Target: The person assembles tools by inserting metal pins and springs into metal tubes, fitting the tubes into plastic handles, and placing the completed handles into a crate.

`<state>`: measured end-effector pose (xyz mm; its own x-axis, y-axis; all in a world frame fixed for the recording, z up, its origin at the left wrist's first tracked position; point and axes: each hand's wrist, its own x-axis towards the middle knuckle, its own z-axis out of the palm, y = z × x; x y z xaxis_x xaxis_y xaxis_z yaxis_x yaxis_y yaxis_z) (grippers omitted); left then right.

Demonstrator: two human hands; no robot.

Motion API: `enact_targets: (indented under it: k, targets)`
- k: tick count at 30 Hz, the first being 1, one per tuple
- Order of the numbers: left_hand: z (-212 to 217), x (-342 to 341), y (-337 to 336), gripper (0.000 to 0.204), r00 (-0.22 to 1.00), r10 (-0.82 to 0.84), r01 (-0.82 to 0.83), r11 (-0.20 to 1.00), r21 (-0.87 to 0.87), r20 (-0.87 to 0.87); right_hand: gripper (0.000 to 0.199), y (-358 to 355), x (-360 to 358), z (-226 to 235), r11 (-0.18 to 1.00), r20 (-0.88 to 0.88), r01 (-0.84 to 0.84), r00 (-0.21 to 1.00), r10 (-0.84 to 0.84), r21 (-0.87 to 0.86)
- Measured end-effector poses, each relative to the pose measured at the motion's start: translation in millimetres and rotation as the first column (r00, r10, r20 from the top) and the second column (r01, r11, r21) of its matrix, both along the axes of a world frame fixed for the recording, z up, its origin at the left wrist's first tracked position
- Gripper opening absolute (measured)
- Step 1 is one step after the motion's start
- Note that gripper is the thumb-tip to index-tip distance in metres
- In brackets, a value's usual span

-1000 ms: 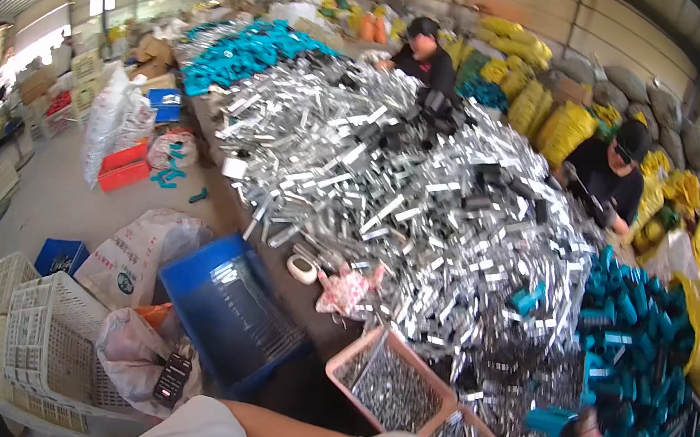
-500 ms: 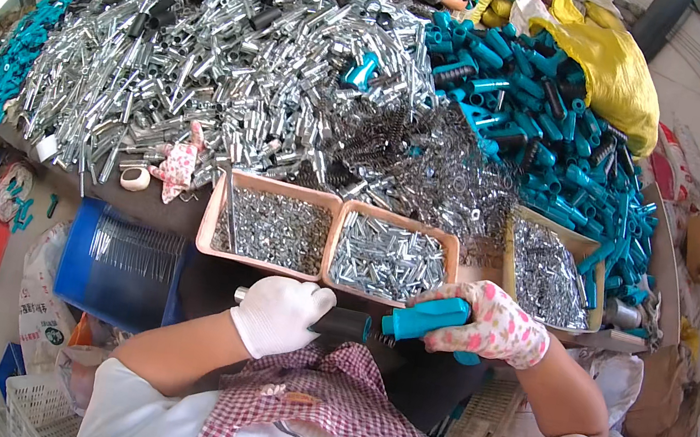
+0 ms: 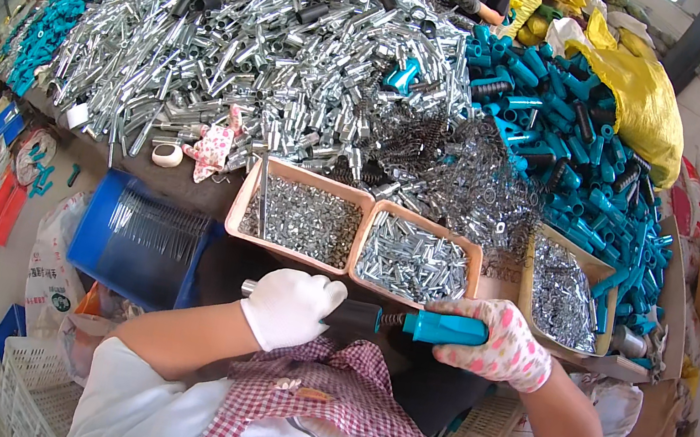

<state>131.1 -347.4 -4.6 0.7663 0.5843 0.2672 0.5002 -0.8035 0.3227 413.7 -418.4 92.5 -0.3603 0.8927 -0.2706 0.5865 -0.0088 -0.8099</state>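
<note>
My left hand, in a white glove, is closed round a black tube. A shiny metal end sticks out on the tube's left side. From the tube's right end a dark coil spring reaches to a teal plastic handle. The handle lies in my right hand, which wears a white glove with pink flowers. Both parts are held level and in line, with a short stretch of spring showing between them. How far the spring goes into the handle is hidden.
Small bins of nuts, metal pins and other small metal parts stand beyond my hands. A blue bin holds thin rods. Behind rise piles of metal tubes, springs and teal handles. Two people work across the table.
The teal handle has straightened from a tilt and come into line with the black tube, its end now at the spring. Across the table, a person's arm has stretched out to the left.
</note>
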Motion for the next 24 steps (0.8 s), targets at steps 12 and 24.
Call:
enact_targets:
  k: [12, 24]
  targets:
    - [-1, -7, 7, 0.024, 0.982, -0.072, 0.061, 0.996, -0.064, -0.175, 0.047, 6, -22, 2, 0.999, 0.103, -0.038, 0.994, 0.039, -0.018]
    - [-11, -3, 18, 0.026, 0.846, -0.461, 0.242, -0.120, -0.963, 0.270, 0.037, 16, -32, -21, -0.200, 0.757, -0.731, 0.620, 0.208, 0.653]
